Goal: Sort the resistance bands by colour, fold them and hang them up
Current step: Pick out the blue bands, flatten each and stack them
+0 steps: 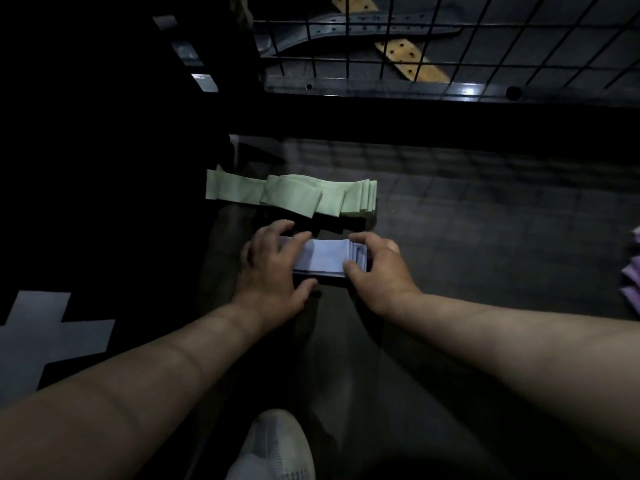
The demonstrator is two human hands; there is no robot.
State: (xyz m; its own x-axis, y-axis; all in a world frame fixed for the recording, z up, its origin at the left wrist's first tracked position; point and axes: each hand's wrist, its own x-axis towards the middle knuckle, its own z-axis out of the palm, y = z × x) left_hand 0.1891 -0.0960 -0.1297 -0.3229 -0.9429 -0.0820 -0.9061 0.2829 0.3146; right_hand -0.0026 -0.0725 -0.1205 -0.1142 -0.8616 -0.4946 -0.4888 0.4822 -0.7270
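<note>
- Your left hand is curled over the left end of the pale blue folded band, just below the middle of the frame. Its fingers lie on top and the thumb sits at the near edge.
- Your right hand pinches the right end, where the stacked layers fan out slightly, with fingers behind and thumb in front.
- The step in hand looks like squaring up the fold. Press the layers flat with the left fingers and nudge the fanned edges flush with the right before you let go.
- Hold the ends level. Stretchy bands of this kind probably spring open if one end is released first.
- The green bands lie folded in a loose overlapping row just above your hands, close to the blue one but apart from it. Set the blue stack down clear of them so the colours stay separate.
- The purple bands show only at the right edge, well apart.
- The floor is dark and dimly lit, so check the edges by touch as well as by eye.
- A wire grid spans the upper right, with a yellow perforated strip behind it. It may serve for hanging, though I cannot tell.
- Your white shoe is at the bottom centre, and pale patches lie at the lower left.
</note>
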